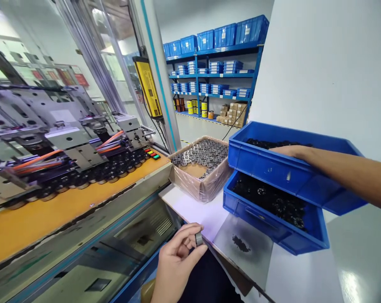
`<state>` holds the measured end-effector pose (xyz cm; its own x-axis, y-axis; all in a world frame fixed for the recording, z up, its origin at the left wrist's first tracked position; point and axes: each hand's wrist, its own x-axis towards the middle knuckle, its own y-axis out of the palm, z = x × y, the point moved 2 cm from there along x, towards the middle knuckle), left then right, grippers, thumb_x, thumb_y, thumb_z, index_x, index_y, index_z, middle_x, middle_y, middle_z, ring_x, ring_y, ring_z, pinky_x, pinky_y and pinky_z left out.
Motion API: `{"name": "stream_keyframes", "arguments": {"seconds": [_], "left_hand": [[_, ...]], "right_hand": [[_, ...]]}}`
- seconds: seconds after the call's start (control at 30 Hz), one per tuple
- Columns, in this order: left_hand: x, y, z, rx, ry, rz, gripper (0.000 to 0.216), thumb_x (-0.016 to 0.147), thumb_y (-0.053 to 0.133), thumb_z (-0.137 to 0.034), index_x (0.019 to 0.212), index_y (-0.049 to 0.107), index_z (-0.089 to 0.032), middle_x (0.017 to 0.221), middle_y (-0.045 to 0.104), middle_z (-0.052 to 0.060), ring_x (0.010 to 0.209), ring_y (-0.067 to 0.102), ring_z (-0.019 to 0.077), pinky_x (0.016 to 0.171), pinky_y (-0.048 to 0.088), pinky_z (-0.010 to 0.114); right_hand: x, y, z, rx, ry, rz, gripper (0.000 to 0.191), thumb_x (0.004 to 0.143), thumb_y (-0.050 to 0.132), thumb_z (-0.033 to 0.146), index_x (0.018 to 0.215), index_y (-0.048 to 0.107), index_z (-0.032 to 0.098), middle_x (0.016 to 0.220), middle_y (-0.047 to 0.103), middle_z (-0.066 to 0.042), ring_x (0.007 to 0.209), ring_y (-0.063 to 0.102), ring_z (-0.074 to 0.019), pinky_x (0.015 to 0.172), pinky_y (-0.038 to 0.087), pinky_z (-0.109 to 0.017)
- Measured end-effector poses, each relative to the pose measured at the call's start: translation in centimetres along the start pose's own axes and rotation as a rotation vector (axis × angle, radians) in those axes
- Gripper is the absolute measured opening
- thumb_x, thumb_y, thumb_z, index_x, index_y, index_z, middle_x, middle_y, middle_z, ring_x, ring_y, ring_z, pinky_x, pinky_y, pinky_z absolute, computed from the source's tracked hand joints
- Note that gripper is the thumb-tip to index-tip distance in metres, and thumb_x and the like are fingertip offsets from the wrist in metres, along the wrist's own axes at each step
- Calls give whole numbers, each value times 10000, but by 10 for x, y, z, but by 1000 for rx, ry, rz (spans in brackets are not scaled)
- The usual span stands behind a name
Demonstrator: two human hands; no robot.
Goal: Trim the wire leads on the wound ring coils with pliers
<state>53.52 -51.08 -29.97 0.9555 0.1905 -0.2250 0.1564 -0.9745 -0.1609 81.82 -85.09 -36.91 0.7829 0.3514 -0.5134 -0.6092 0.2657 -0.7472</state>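
Observation:
Between the thumb and fingers of my left hand [181,256] is a small grey cylindrical part [198,239], held near the front edge of the white table [190,210]. My right hand [288,150] reaches into the upper blue bin [260,162], among black parts [260,143]; its fingers are hidden by the parts and the bin wall. Below sits a second blue bin [241,206] with more black round parts [281,206]. To their left stands a plastic-lined carton [193,187] of metallic-looking round parts [206,151].
On the left a machine [73,147] has a row of black round parts [96,176] along its orange-yellow ledge [83,210]. A yellow device [148,86] hangs on its frame post. A grey plate [247,248] with dark specks lies on the table. Blue shelves [222,75] stand behind.

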Motion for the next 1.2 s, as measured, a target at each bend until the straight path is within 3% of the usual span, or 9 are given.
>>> {"name": "stream_keyframes", "arguments": {"seconds": [0.1,0.27,0.33,0.43,0.57,0.77,0.93,1.13,1.2], "left_hand": [[-1,-7,4,56,2,44,267,757,781,-181,1016,767,-245,1014,713,96,780,678,113,741,546,169],[1,-9,1,2,47,-9,246,731,775,-131,965,760,-207,990,734,84,977,704,166,845,539,165],[3,-6,-2,-10,66,-14,242,714,782,-125,947,754,-183,946,737,85,913,717,165,786,544,137],[7,2,-8,-4,-20,88,283,752,769,-129,1029,728,-173,980,735,89,810,724,157,734,571,160],[10,14,-20,-87,-81,93,266,749,760,-108,1009,725,-147,973,733,90,787,726,182,733,590,196],[4,31,-13,-132,-66,81,379,700,775,-30,1022,763,-230,868,738,9,743,718,133,736,563,132],[-5,36,3,-89,-68,56,407,735,785,-78,1093,755,-269,934,741,12,798,721,122,780,559,135],[-5,37,-8,-140,-157,-172,337,658,851,-157,983,784,-217,846,734,21,741,711,112,733,548,103],[-4,40,-13,-137,-178,-147,341,640,853,-143,966,789,-220,817,729,23,682,696,102,701,551,110]], "right_hand": [[2,-11,1,-89,66,175,66,752,688,30,696,682,63,612,610,-8,561,557,-95,605,472,-222],[-15,-36,40,-207,3,-284,228,817,592,9,991,739,17,1017,681,-188,941,621,-217,900,436,-336],[-38,-24,74,-119,-151,-445,251,863,629,127,1095,706,68,993,680,-117,891,619,-160,847,467,-269],[-83,19,132,380,-796,-550,57,856,649,137,865,652,81,812,646,-61,706,593,-93,682,486,-208],[-120,79,175,734,-1024,-461,32,875,624,80,899,639,66,865,634,-102,816,600,-102,737,511,-216],[-128,113,179,850,-1085,-370,87,848,622,25,927,650,1,867,630,-146,818,596,-107,743,523,-202],[-126,116,174,829,-1078,-426,87,853,604,21,935,631,13,870,628,-139,822,591,-109,742,530,-213],[-124,112,171,781,-1186,-452,221,843,653,87,1039,597,3,975,639,-179,907,604,-155,794,550,-279],[-124,113,170,698,-1213,-530,204,857,671,113,1024,597,23,960,648,-161,887,607,-155,785,545,-284]]}}
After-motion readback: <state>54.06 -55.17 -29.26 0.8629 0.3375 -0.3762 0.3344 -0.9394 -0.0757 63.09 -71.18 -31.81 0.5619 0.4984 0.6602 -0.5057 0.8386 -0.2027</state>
